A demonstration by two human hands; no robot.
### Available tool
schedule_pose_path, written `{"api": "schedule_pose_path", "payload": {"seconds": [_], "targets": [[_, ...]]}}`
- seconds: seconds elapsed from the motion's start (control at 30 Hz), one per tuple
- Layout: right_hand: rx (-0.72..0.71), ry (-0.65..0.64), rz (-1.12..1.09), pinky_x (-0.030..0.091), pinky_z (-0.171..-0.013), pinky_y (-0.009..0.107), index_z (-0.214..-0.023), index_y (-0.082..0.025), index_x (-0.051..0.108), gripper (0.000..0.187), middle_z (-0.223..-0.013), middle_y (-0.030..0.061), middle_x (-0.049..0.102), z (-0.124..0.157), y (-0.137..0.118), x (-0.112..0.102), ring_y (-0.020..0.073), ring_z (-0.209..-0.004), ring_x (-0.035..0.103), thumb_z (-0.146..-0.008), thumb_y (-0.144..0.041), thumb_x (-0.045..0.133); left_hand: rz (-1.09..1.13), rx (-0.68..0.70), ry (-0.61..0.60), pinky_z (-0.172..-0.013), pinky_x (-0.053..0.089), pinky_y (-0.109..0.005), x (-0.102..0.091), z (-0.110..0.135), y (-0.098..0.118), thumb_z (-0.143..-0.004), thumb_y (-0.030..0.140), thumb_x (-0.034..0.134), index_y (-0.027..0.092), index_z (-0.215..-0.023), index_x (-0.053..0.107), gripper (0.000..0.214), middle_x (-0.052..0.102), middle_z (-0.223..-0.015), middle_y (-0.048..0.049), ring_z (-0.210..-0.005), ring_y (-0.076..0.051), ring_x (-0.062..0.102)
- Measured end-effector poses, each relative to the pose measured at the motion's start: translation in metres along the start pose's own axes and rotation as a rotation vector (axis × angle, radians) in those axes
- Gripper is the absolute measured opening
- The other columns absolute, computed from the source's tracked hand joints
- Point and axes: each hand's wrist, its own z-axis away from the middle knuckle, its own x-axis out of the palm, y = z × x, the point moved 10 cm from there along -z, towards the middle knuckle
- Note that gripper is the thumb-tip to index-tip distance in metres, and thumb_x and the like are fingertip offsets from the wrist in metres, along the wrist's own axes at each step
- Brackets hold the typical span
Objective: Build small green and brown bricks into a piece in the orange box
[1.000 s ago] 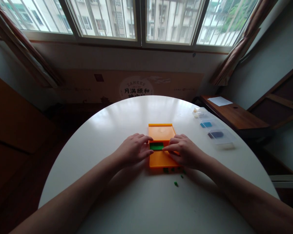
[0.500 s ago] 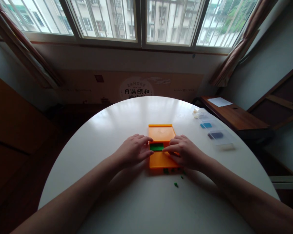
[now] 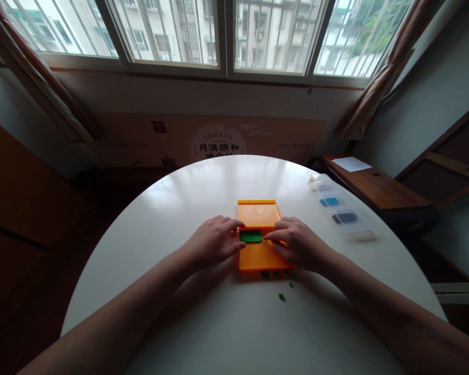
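An orange plastic tray [image 3: 260, 258] lies on the white table in front of me, with a raised ridge across its middle. Just below the ridge sits a row of small green bricks [image 3: 250, 236] toward the left side. My left hand [image 3: 218, 238] is at the tray's left edge, thumb and forefinger apart around the end of the green row. My right hand [image 3: 297, 240] reaches over the right side, its fingers bent together and a fingertip close to the row's right end. Whatever is between those fingers is hidden.
Loose green pieces [image 3: 282, 297] lie along the near side of the tray. Clear plastic boxes [image 3: 361, 234] stand at the table's right, with a blue block [image 3: 329, 201] and a dark block [image 3: 344, 217] in them. A wooden desk [image 3: 391, 187] stands beyond.
My right hand has drawn back very slightly to the right, so the fingertip is off the green row's end. My left hand and the tray have hardly moved.
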Motion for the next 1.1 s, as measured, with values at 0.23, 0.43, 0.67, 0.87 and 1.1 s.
{"api": "schedule_pose_path", "payload": {"seconds": [0.23, 0.43, 0.67, 0.87, 1.1], "targets": [[0.010, -0.025, 0.022, 0.038, -0.080, 0.030, -0.096, -0.024, 0.074, 0.020, -0.084, 0.0041, 0.067, -0.001, -0.002, 0.001, 0.0161, -0.082, 0.056, -0.085, -0.017, 0.058, -0.005, 0.000, 0.001, -0.089, 0.048, -0.039, 0.001, 0.000, -0.001, -0.084, 0.041, 0.061, 0.024, -0.117, 0.060, 0.037, 0.067, -0.107, -0.0056, -0.101, -0.024, 0.059], [0.026, -0.033, 0.020, 0.038, -0.080, 0.030, -0.094, -0.023, 0.074, 0.019, -0.083, 0.0037, 0.067, -0.003, -0.002, 0.002, 0.0160, -0.081, 0.055, -0.085, -0.017, 0.058, -0.004, 0.009, 0.011, -0.090, 0.047, -0.039, 0.001, 0.000, -0.002, -0.084, 0.041, 0.061, 0.024, -0.117, 0.059, 0.037, 0.067, -0.107, -0.0053, -0.102, -0.024, 0.059], [0.027, -0.034, 0.024, 0.038, -0.080, 0.030, -0.091, -0.022, 0.073, 0.018, -0.082, 0.0038, 0.066, -0.005, -0.001, 0.003, 0.0160, -0.080, 0.054, -0.085, -0.017, 0.057, -0.002, 0.010, 0.009, -0.089, 0.047, -0.039, 0.003, 0.000, -0.003, -0.085, 0.043, 0.060, 0.025, -0.117, 0.059, 0.038, 0.067, -0.108, -0.0054, -0.101, -0.024, 0.059], [0.019, -0.014, 0.052, 0.036, -0.079, 0.032, -0.092, -0.022, 0.073, 0.018, -0.082, 0.0044, 0.067, -0.006, -0.004, -0.001, 0.0172, -0.082, 0.053, -0.084, -0.016, 0.058, -0.005, 0.004, -0.011, -0.090, 0.047, -0.040, 0.003, -0.001, -0.003, -0.085, 0.044, 0.059, 0.025, -0.118, 0.059, 0.038, 0.066, -0.109, -0.0055, -0.102, -0.025, 0.059], [-0.052, -0.012, -0.011, 0.040, -0.076, 0.028, -0.095, -0.024, 0.072, 0.022, -0.086, 0.0027, 0.067, 0.009, -0.019, -0.045, 0.0145, -0.080, 0.056, -0.084, -0.012, 0.056, -0.003, 0.012, -0.023, -0.091, 0.047, -0.040, 0.004, -0.001, -0.003, -0.086, 0.043, 0.057, 0.023, -0.121, 0.057, 0.040, 0.066, -0.110, -0.0071, -0.103, -0.025, 0.058]]}}
